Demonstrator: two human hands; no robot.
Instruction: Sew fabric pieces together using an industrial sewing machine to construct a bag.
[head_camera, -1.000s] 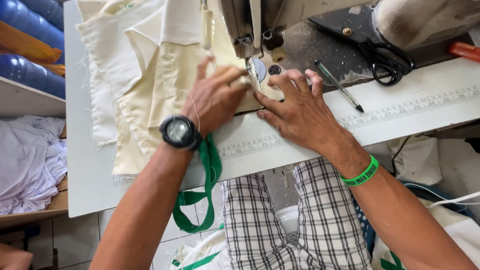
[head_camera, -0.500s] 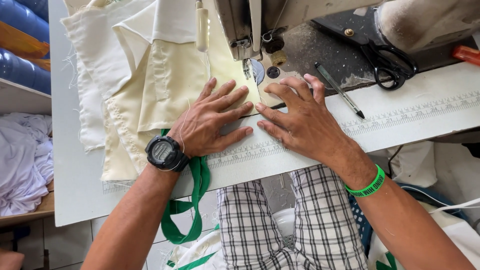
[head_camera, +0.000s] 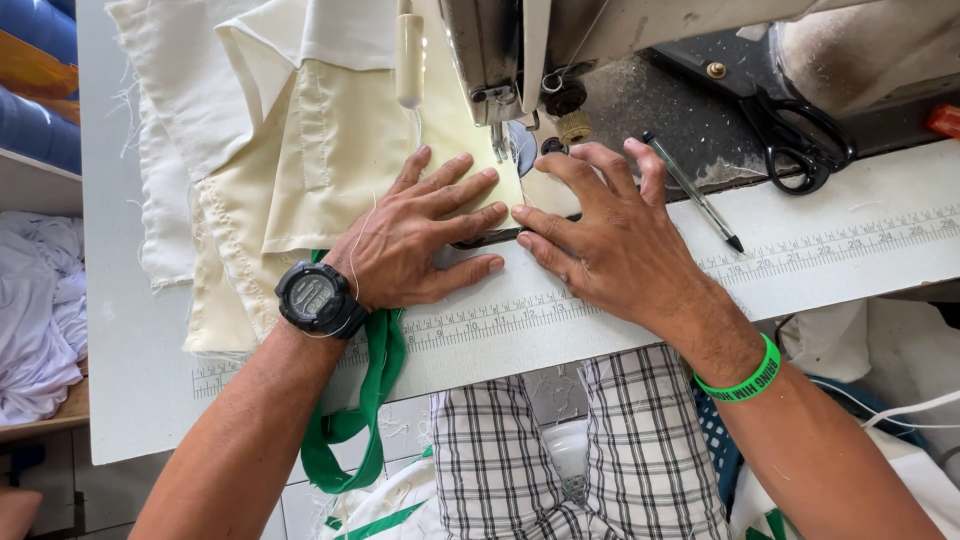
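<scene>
A white counter (head_camera: 150, 330) carries a sewing machine (head_camera: 490, 50), scissors (head_camera: 800, 130) and pen (head_camera: 692, 192). Both the left hand (head_camera: 420, 235) and right hand (head_camera: 600, 235) lie flat, open, pressing cream cloth (head_camera: 330, 170) beside what seems the needle; the left has slid back from the machine.

At your two o'clock, black scissors (head_camera: 800, 135) lie just beyond a pen (head_camera: 692, 192); white cloth (head_camera: 35, 310) is heaped at nine.
</scene>
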